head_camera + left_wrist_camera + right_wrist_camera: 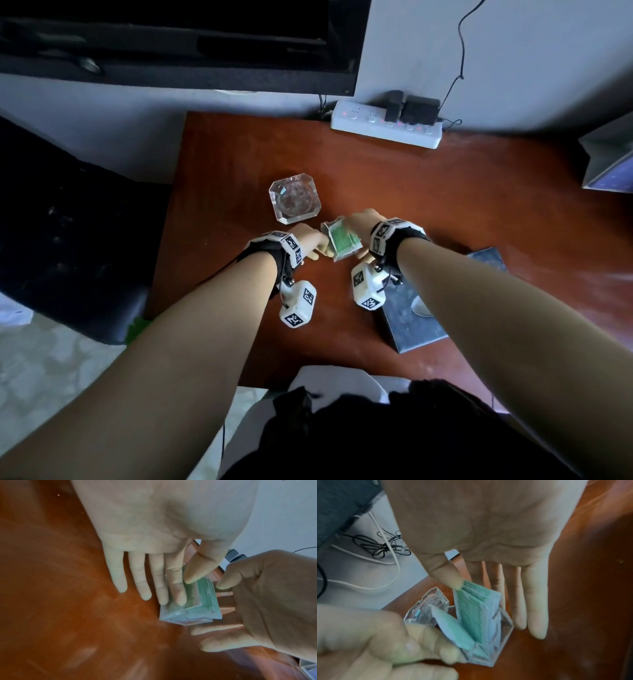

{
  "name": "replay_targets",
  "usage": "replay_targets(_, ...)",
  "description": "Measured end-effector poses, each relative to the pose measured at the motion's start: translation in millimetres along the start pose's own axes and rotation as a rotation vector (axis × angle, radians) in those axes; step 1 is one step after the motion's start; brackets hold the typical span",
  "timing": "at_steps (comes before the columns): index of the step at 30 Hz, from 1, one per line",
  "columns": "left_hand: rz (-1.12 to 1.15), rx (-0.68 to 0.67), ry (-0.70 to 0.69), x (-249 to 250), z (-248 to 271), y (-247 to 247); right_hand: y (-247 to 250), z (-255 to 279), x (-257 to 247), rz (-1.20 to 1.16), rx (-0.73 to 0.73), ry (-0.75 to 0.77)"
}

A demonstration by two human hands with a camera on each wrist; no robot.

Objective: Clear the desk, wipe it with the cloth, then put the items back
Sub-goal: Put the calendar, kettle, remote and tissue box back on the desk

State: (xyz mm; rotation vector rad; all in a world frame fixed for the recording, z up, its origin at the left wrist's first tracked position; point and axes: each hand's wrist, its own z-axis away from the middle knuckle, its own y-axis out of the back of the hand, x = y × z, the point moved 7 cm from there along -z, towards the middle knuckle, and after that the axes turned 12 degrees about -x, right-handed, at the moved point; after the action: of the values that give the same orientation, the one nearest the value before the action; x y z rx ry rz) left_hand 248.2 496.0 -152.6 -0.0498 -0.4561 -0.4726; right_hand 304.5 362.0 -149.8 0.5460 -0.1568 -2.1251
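A clear plastic card holder (342,244) with a stack of green cards (471,612) stands on the reddish wooden desk (394,178), just right of a square glass ashtray (294,202). My left hand (313,245) pinches the holder's (192,612) near wall between thumb and index finger; its other fingers lie straight on the desk. From the right, my right hand (363,224) holds it, thumb on the top of the cards and straight fingers (537,608) behind the back wall. No cloth is in view.
A white power strip (387,125) with black plugs lies at the desk's back edge. A grey tissue box (411,322) sits under my right forearm, another box (609,161) at the far right. A dark monitor (171,44) hangs at the back left. A black chair (68,240) stands left.
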Motion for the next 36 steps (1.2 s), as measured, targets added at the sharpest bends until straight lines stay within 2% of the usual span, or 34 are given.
replay_targets(2,-0.078,0.051,-0.041,1,-4,15,-4,3,-7,0.092,0.006,0.031)
replay_targets(4,-0.208,0.216,-0.128,5,-2,39,-8,2,-13,0.271,0.029,0.056)
replay_targets(7,-0.533,0.477,-0.266,19,10,74,-15,3,-18,0.387,0.092,0.051)
replay_targets(10,-0.757,0.619,-0.359,28,6,86,-20,5,-18,0.482,0.152,0.041)
replay_targets(16,-0.970,0.480,-0.259,22,-31,87,-24,0,-11,0.483,0.190,0.011)
replay_targets(25,-1.103,0.545,-0.307,39,-43,89,-7,6,-21,0.490,0.251,0.085)
replay_targets(29,-1.018,0.594,-0.251,48,-42,96,21,-2,-25,0.508,0.279,0.086)
replay_targets(36,-0.807,0.655,-0.157,96,-53,113,87,-16,-42,0.517,0.351,0.149)
